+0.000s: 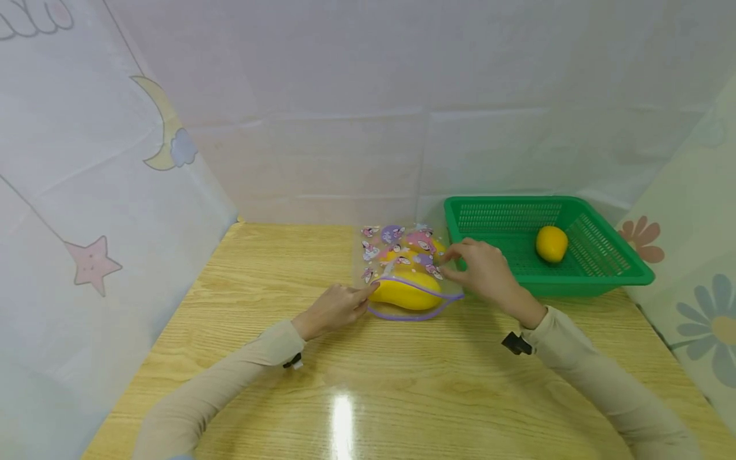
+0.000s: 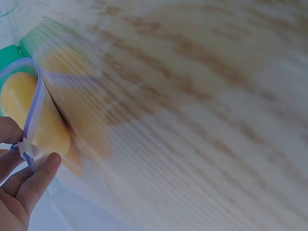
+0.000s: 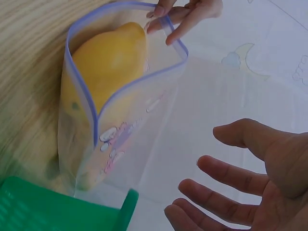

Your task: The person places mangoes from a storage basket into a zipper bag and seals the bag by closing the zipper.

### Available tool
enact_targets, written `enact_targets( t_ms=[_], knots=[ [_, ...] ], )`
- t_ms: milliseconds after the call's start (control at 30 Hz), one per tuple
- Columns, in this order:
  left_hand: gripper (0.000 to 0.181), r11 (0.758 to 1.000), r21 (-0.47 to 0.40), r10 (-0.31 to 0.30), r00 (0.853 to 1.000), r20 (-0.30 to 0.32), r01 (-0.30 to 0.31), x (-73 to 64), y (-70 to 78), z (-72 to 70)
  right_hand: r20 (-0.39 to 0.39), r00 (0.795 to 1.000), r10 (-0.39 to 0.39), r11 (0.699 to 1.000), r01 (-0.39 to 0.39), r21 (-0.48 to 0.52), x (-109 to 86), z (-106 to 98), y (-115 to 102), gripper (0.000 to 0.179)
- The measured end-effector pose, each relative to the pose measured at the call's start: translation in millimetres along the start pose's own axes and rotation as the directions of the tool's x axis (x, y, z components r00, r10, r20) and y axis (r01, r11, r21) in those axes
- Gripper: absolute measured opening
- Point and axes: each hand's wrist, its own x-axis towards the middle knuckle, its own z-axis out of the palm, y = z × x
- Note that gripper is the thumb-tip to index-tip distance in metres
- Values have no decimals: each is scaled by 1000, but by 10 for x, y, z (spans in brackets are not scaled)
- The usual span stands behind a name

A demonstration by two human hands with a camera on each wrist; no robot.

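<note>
A clear zip bag (image 1: 376, 255) with a purple seal and printed cartoon figures lies on the table, its mouth facing the person. Just inside that mouth is a yellow mango (image 1: 405, 294), and more yellow fruit shows through the plastic behind it. My left hand (image 1: 336, 310) pinches the bag's left corner; in the left wrist view the white zip slider (image 2: 25, 148) sits between the fingers. My right hand (image 1: 483, 271) hovers beside the bag's right side, fingers spread and loosely bent in the right wrist view, holding nothing.
A green plastic basket (image 1: 575, 281) stands at the right, close to the bag, with one yellow fruit (image 1: 551, 244) inside. Wood-grain table (image 1: 276, 255) extends around the bag. Printed cloth (image 1: 345, 160) hangs behind and at both sides.
</note>
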Motion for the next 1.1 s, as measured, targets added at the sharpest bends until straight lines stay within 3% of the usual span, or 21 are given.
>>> enact_targets(
  t_ms=[167,533,1100],
  knots=[
    [51,1000,7,3,1000,3,-3,-3,-5,1,-1,1000,8,1000,-8,-12,31,-67,111,20],
    [54,997,-35,64,995,-74,-67,-22,-30,30,50,996,80,997,-78,-28,98,-282,321,23],
    [51,1000,-4,25,1000,-16,-25,4,-8,-9,127,970,208,976,-198,-88,280,-521,685,35]
  ],
)
